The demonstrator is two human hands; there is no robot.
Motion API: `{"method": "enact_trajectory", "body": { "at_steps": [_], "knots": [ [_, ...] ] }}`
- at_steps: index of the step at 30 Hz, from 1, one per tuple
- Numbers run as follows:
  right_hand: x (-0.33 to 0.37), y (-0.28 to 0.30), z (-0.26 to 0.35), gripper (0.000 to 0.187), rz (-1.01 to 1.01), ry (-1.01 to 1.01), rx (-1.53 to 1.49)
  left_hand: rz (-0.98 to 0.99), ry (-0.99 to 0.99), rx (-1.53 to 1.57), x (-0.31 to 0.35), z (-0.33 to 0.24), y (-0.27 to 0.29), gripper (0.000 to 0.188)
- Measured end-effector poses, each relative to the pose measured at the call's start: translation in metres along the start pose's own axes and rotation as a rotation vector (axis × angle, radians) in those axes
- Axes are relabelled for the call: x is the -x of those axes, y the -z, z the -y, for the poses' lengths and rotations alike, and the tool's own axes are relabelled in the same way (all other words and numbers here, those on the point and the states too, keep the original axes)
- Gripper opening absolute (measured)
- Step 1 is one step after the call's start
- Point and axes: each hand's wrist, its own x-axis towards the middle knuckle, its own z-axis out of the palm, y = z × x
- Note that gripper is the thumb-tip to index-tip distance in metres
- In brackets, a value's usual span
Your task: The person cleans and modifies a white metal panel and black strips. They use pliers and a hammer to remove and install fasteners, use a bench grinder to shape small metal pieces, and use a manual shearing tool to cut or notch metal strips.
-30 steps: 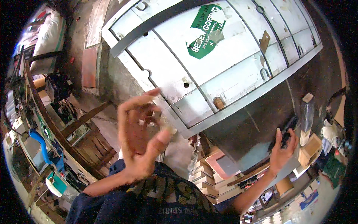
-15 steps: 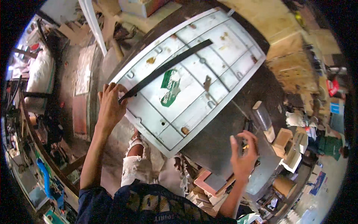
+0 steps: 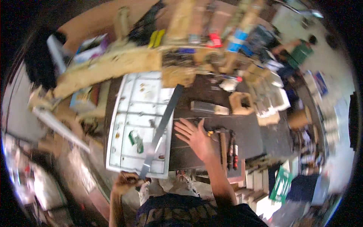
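Observation:
A long, flat, dark grey strip point(image 3: 171, 108) slants over a white ribbed panel point(image 3: 128, 117). My left hand point(image 3: 126, 184) is closed around its near end, just off the panel's near edge. Light glints on the strip's lower part; whether it touches the panel I cannot tell. The panel has brown stains and a torn green label point(image 3: 136, 142), and lies on a dark table point(image 3: 247, 132). Right of the panel, my right hand point(image 3: 198, 140) is held over the table, fingers spread and nothing in it.
Beyond my right hand lie a grey block with a pale end point(image 3: 209, 108), a wooden box point(image 3: 241, 103) and tools with a wooden handle point(image 3: 223, 147) and red-black handles point(image 3: 235, 151). A wide wooden plank point(image 3: 102, 70) runs behind. A person in green point(image 3: 300, 55) is far right.
My view has swung to the right, so the panel now appears further left and more upright. The strip is still in my left hand. My right hand's curled fingers have spread out.

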Motion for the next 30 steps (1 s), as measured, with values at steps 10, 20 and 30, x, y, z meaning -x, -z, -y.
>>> {"method": "enact_trajectory", "body": {
  "at_steps": [10, 20, 30],
  "knots": [
    [0.171, -0.092, 0.045, 0.039, -0.287, 0.946, -0.146, 1.228, 0.068, -0.082, -0.100, -0.012, -0.024, 0.036],
    [0.385, -0.290, -0.095, 0.037, -1.359, 1.483, 0.351, 1.831, -0.345, -0.453, -0.051, -0.095, -0.227, 0.039],
    [0.475, -0.401, -0.244, 0.040, -2.468, 1.202, 0.097, 2.076, -0.309, -0.447, 0.186, 0.059, -0.432, 0.065]
  ]
}}
